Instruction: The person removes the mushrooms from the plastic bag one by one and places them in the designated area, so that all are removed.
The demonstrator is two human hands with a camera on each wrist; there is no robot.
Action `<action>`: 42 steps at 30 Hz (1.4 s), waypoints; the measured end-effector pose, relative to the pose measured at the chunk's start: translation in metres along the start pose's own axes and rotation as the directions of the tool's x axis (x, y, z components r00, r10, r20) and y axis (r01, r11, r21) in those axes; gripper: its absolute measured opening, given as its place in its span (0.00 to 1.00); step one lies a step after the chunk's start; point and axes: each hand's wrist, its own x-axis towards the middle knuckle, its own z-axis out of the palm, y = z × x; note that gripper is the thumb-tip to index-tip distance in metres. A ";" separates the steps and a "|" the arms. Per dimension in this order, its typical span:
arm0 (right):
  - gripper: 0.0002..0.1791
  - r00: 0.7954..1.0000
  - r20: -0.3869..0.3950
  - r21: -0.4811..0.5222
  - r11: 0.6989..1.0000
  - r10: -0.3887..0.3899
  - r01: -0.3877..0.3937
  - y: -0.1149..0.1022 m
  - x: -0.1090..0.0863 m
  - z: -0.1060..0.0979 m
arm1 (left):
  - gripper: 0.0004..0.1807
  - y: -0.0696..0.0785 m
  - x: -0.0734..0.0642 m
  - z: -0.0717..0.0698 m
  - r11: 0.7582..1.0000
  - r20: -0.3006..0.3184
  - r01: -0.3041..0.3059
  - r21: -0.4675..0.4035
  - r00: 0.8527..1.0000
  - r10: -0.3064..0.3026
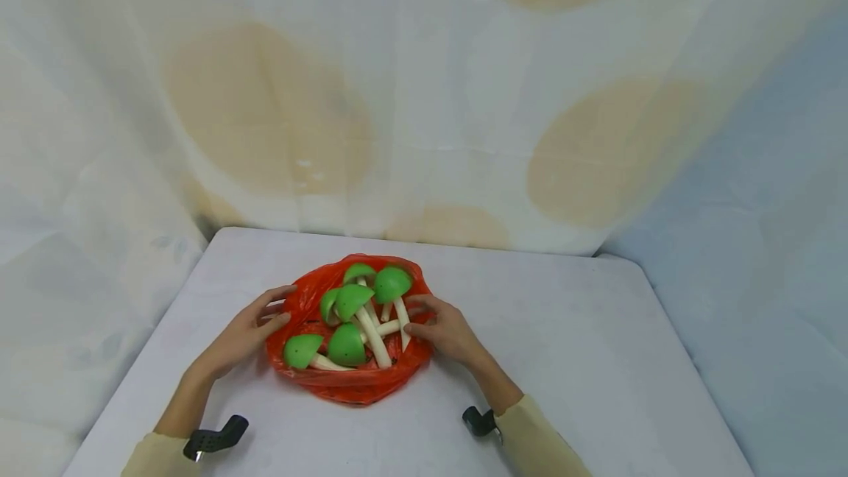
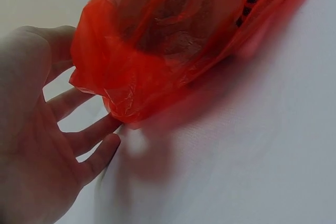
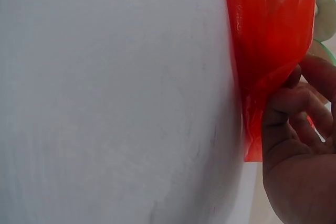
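Observation:
A red plastic bag (image 1: 358, 392) lies on the table with its mouth spread wide and its rim turned down. Several toy mushrooms (image 1: 355, 300) with green caps and white stems are heaped inside it. My left hand (image 1: 246, 330) is at the bag's left side, its fingers spread and loosely bent against the plastic. In the left wrist view the fingers (image 2: 79, 142) reach behind the bag wall. At the right rim, my right hand (image 1: 447, 330) pinches the bag edge between thumb and curled fingers, close to a mushroom stem. Part of this grip is hidden by the plastic.
A white-covered table (image 1: 563, 359) extends right of the bag. Behind it hangs a pale curtain (image 1: 450, 131) with large tan spots, and similar cloth closes off both sides. Dark wrist devices (image 1: 215, 439) sit at both sleeve cuffs.

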 end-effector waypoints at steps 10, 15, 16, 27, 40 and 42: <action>0.24 1.000 0.007 -0.007 1.000 -0.008 0.008 -0.003 0.003 0.007 | 0.31 -0.002 -0.001 0.000 0.998 -0.042 0.002 0.068 0.999 0.001; 0.23 1.000 0.008 0.022 1.000 -0.021 0.021 -0.001 0.004 0.006 | 0.33 -0.005 -0.001 0.000 0.998 -0.030 0.007 0.058 1.000 -0.005; 0.23 1.000 0.009 0.036 0.999 -0.026 0.025 -0.001 0.004 0.006 | 0.33 -0.006 0.000 0.000 0.998 -0.032 0.001 0.061 0.999 0.001; 0.23 0.999 0.015 0.122 0.992 -0.041 0.039 0.002 0.003 0.004 | 0.32 -0.008 0.000 0.000 0.995 -0.046 -0.009 0.098 0.999 0.013; 0.29 0.999 0.004 0.187 0.981 -0.049 0.048 -0.001 0.003 0.003 | 0.32 -0.007 0.001 0.000 0.994 -0.052 0.000 0.111 0.999 0.005; 0.27 0.999 -0.007 0.187 0.981 -0.052 0.052 -0.001 0.002 0.003 | 0.32 -0.007 0.001 0.000 0.994 -0.053 -0.003 0.109 0.999 0.009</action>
